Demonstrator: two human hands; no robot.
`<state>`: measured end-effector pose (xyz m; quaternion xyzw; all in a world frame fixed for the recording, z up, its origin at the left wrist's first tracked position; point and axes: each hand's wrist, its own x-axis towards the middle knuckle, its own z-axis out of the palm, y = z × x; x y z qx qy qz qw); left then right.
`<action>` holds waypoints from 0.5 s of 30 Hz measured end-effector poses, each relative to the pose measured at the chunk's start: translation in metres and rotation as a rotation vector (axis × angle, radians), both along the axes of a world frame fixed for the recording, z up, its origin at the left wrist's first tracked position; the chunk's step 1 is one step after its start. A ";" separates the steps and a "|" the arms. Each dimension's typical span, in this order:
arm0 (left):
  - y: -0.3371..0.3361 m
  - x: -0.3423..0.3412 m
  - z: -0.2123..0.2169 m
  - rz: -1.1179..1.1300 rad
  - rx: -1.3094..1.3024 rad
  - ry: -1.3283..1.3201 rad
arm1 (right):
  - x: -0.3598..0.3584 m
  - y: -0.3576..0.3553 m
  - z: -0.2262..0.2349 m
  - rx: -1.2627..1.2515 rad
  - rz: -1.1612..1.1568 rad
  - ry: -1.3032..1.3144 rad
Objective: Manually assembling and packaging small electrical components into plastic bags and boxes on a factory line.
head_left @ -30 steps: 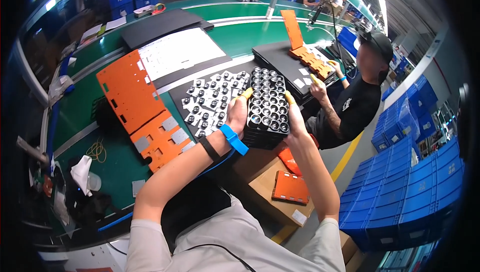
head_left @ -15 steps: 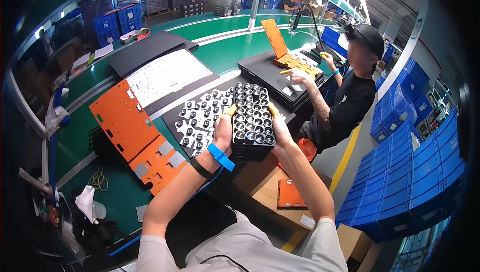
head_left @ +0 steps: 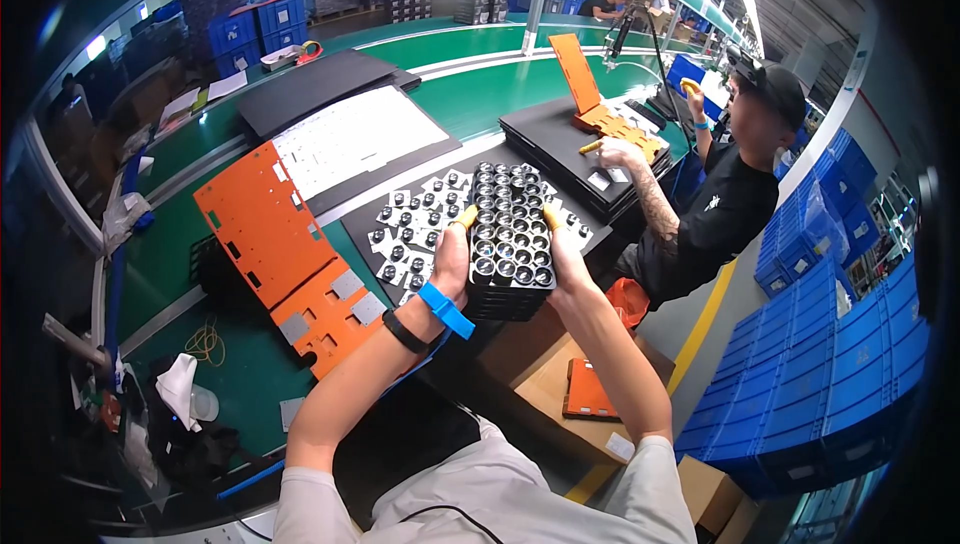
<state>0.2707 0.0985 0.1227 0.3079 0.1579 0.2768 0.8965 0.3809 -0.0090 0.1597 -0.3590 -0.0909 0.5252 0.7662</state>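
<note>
Between my two hands is a stack of black trays (head_left: 512,296), its top full of round, shiny-rimmed cups. My left hand (head_left: 453,262) is closed on the left side of the stack, with a yellow cover on the fingertip. On the opposite side, my right hand (head_left: 569,258) grips it, also with yellow at the fingers. Just left of the trays lie several small white boards with black round parts (head_left: 410,229) on a black sheet; a few more show past my right fingers. The underside of the stack is hidden.
An orange fixture plate (head_left: 268,229) lies left, near a white perforated sheet (head_left: 360,139). Rightward, a co-worker (head_left: 700,214) handles another orange fixture (head_left: 575,74) on a black stack. Below my right arm stands a cardboard box (head_left: 535,369). Blue crates (head_left: 780,384) line the right side.
The view has shifted, so most things sit a little farther right. My hands still hold the tray stack. The co-worker's far hand has risen.
</note>
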 end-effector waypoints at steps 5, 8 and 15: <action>0.002 -0.002 0.008 -0.031 -0.031 -0.017 | -0.003 0.003 0.008 0.020 0.024 0.001; -0.002 -0.003 0.013 -0.006 0.013 0.021 | 0.000 0.002 0.010 0.017 0.017 -0.021; -0.016 -0.003 0.021 0.028 -0.071 0.020 | 0.005 -0.006 0.004 -0.023 0.013 -0.051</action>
